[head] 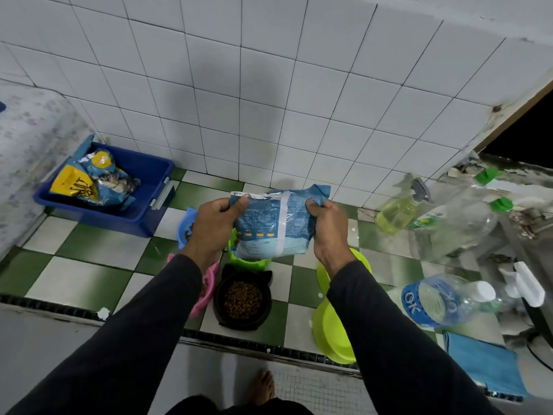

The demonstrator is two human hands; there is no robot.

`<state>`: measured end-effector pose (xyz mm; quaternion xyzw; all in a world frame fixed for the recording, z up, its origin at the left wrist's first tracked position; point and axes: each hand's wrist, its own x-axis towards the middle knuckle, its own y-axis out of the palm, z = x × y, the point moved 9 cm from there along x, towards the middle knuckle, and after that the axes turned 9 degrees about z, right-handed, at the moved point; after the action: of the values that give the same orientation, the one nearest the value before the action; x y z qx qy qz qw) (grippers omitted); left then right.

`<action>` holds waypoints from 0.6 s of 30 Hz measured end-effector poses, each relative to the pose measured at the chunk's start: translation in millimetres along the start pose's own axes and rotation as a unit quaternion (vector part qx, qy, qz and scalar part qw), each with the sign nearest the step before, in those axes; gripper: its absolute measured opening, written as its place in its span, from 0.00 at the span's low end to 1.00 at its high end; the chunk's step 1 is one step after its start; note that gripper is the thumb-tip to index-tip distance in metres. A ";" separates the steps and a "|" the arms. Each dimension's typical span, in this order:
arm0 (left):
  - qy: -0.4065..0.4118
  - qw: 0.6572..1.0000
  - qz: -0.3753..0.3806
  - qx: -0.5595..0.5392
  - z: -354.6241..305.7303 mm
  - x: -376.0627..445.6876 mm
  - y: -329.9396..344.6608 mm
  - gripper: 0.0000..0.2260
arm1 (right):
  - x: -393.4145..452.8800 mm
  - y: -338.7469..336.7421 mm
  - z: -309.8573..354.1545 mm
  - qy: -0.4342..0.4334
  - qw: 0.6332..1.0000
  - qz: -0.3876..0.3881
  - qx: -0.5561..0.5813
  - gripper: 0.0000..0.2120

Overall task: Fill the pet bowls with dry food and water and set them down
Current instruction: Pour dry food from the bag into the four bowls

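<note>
Blue food bag (270, 223) held over the bowls with both hands.

The bag is crumpled, pale blue with small print and a white seam; left hand (214, 226) and right hand (324, 227) grip its top corners. Below it: green bowl (248, 263), black bowl (242, 299) holding brown kibble, on checkered floor (89, 265).

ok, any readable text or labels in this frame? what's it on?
"OK": blue label of the water bottle lying on the floor at right.
Black letters on the yellow pet food bag in the blue tub: tilted and creased, not readable.
Fine print on the blue bag held by the left hand and right hand: too small.
</note>
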<state>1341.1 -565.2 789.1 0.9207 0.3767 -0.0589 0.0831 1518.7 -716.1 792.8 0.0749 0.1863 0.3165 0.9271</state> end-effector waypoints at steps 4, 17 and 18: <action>-0.015 0.999 -0.032 -0.001 -3.9 3.5 -5.3 0.11 | 2.0 0.4 0.8 0.011 1.000 -0.005 -0.011 0.06; -0.099 0.992 -0.067 -0.026 -4.8 14.8 -81.1 0.13 | -3.1 59.5 -6.8 0.053 0.995 -0.078 0.031 0.08; -0.094 0.993 -0.070 -0.026 -8.3 17.1 -91.5 0.13 | -3.7 70.7 -7.8 0.055 0.995 -0.075 0.040 0.08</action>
<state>1289.3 -487.6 784.3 0.8798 0.4323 -0.1412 0.1379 1473.4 -662.4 804.8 0.0801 0.2550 0.2419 0.9328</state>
